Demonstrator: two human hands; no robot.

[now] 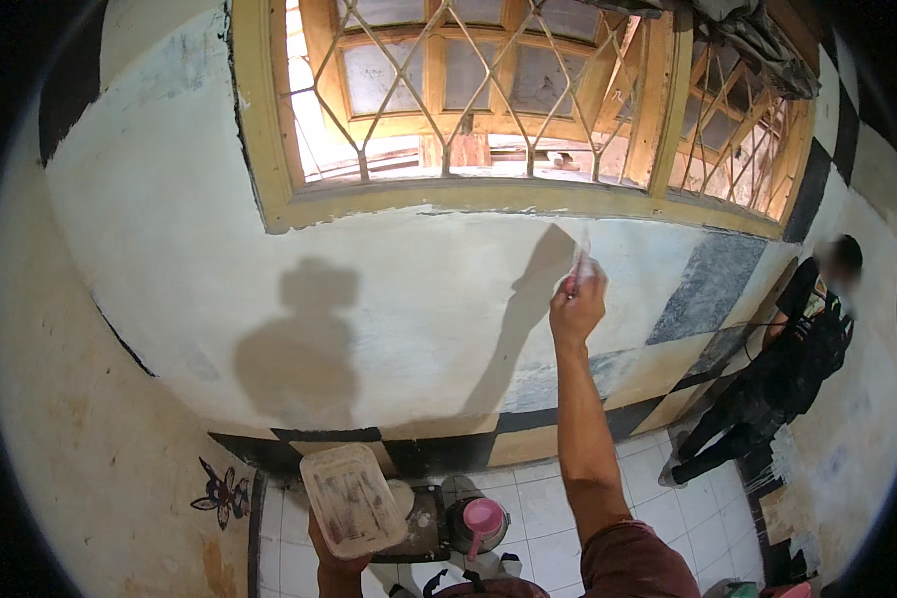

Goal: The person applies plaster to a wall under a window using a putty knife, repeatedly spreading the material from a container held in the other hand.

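Note:
My right hand point(578, 304) is raised against the painted wall point(419, 319) just below the window, closed round a paintbrush point(582, 261) with a partly visible reddish handle; the bristles are blurred, close beneath the yellow window frame point(468, 204). My left hand point(341, 558), low at the bottom left and mostly hidden, holds a rectangular translucent plastic container point(349, 498) with whitish residue and dark smears inside. The wall shows white paint over black, grey and beige checks, with my shadow cast on it.
A person point(802, 349) in dark clothes stands at the right by the corner. A dark low platform point(427, 538) and a bucket point(468, 538) with a pink dipper point(483, 515) sit on the white tiled floor point(538, 508). Side walls close in left and right; a metal grille point(399, 80) covers the window.

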